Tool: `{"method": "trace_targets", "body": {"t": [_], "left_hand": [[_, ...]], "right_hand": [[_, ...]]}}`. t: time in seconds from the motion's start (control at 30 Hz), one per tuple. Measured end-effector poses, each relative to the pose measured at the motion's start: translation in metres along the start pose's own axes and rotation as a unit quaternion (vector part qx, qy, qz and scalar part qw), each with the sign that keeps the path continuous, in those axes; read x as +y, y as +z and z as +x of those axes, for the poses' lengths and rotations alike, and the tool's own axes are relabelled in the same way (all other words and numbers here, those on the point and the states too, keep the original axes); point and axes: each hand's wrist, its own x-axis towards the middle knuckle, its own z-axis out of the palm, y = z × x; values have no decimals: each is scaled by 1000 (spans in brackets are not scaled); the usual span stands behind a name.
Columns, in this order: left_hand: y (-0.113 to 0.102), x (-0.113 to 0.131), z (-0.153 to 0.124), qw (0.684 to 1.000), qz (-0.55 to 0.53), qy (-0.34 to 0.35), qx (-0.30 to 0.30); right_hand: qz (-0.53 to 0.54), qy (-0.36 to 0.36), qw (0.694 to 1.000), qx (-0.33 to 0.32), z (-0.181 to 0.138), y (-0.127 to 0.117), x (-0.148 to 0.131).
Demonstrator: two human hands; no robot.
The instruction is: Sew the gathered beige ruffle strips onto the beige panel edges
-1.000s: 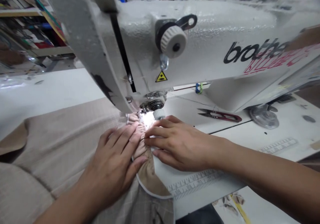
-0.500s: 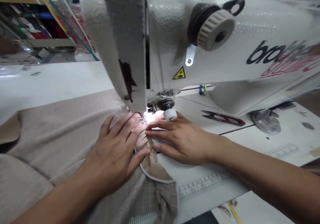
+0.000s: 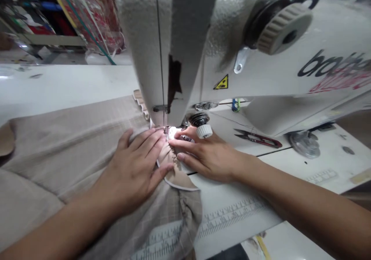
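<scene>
Beige checked fabric [image 3: 87, 136] spreads over the sewing machine's bed, and its gathered strip with pale edging [image 3: 182, 180] runs up to the lit presser foot [image 3: 166, 130]. My left hand [image 3: 136, 167] lies flat on the fabric just left of the foot, fingers stretched out, thumb on the gathered strip. On the other side, my right hand [image 3: 210, 153] rests with fingers extended, its fingertips touching the gathered edge close to the foot. The white sewing machine head [image 3: 185, 39] stands over both hands and hides part of the right fingers behind a tension knob [image 3: 204, 131].
Red thread snips [image 3: 257, 138] lie on the bed to the right, with a clear plastic bobbin-like piece [image 3: 304, 144] beyond them. A printed ruler scale [image 3: 232, 215] marks the front of the bed. Shelving with cloth [image 3: 43, 16] stands at the back left.
The fabric has fed away from me under the foot, and a ruffled edge now shows behind it. Both hands have moved slightly along with it. The camera view has shifted.
</scene>
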Motion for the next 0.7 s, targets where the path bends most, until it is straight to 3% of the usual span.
{"method": "trace_targets", "body": {"t": [0.2, 0.3, 0.4, 0.5, 0.57, 0.63, 0.7], "left_hand": [[-14, 6, -2, 1000, 15, 13, 0], [-24, 0, -19, 998, 31, -53, 31], [-32, -23, -33, 990, 63, -130, 8], [-47, -26, -51, 986, 91, -141, 1], [-55, 1, -75, 990, 53, -124, 34], [-50, 46, -108, 991, -59, -77, 88], [-31, 96, -140, 978, -199, -43, 42]], "right_hand": [[42, 28, 999, 8, -16, -10, -23], [95, -23, 994, 43, -37, -2, -49], [121, -65, 989, 61, -53, 14, -67], [165, -60, 983, 60, -66, 19, -71], [204, -20, 976, 69, -78, 15, -69], [213, 62, 970, 97, -91, 12, -66], [188, 147, 964, 119, -99, 12, -66]]}}
